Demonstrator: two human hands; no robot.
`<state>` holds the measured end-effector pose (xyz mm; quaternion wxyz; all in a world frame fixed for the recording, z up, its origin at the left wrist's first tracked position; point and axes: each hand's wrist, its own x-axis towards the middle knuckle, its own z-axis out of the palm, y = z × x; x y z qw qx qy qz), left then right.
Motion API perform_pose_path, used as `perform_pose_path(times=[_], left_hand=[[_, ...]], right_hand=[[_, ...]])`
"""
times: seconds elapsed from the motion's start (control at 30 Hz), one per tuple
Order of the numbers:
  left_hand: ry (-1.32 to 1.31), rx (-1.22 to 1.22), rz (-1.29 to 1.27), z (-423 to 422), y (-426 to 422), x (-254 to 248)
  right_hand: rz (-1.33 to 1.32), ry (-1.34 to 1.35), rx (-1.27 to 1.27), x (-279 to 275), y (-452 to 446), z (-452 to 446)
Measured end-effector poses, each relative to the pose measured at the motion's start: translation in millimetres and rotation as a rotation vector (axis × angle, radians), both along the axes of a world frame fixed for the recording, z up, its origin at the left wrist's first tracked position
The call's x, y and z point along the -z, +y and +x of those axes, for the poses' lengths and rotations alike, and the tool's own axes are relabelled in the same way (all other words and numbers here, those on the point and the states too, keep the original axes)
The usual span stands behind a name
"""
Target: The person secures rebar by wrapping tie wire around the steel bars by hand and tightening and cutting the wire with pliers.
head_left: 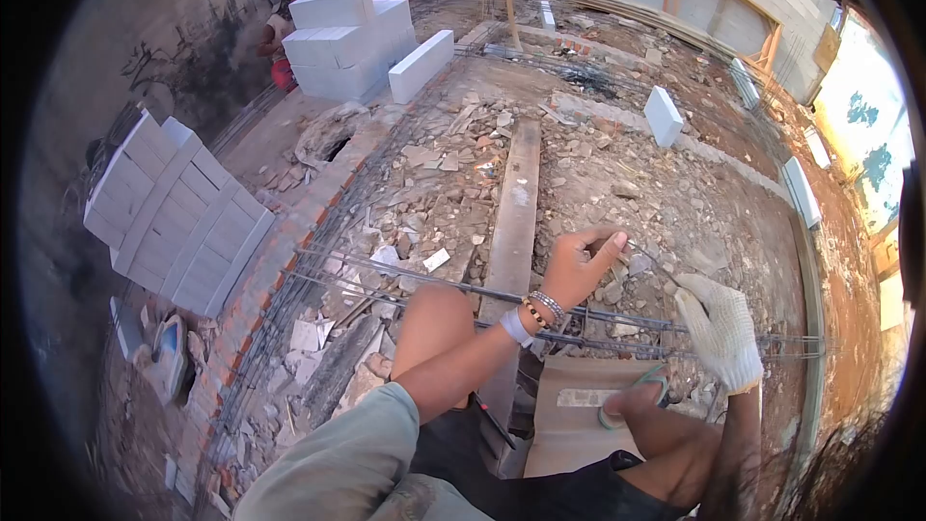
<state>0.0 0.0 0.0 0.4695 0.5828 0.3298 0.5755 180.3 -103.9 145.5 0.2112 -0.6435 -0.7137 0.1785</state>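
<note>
Pinching one end of a thin dark wire (654, 262) between thumb and forefinger, the bare left hand (582, 268) holds it up over the long rebar (637, 320). The right hand (721, 333), in a knitted glove, is closed at the wire's lower end, its fingers folded together. The wire slants between the two, above the rubble (588, 174); the bare fingertips probably give finer control of so slim a piece, while the glove likely guards against sharp ends.

The rebar runs crosswise in front of the knees, low and within easy reach, which would suit working on it while seated or squatting. A flat board (579, 429) lies under the sandal (658, 381), perhaps for firmer footing, and a plank (516, 203) lies lengthwise over the broken ground. White blocks (333, 53) are stacked beyond the brick edge, seemingly to keep them off the debris.

The glove hides its own fingertips, so their exact grip and the wire's far tip cannot be made out. A dark object with a red edge (494, 422) by the thigh is too unclear to name. Two people at the back are small and partly covered, and the lens's black rim cuts off the corners.
</note>
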Motion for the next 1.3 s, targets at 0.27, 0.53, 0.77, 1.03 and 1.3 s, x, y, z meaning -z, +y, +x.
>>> perform_pose_path(times=[0.27,0.53,0.77,1.03,1.3], left_hand=[[-0.060,-0.050,-0.075,5,3,9],[-0.109,-0.087,-0.075,9,4,11],[0.038,-0.089,-0.094,0,6,7],[-0.037,-0.079,-0.098,-3,6,8],[-0.222,-0.024,-0.104,0,2,2]], right_hand=[[0.006,0.029,-0.071,-2,4,-1],[0.139,-0.064,-0.121,6,7,4],[0.041,-0.042,-0.139,0,13,3],[0.036,-0.062,-0.138,2,17,2],[0.092,-0.019,-0.128,0,14,-1]])
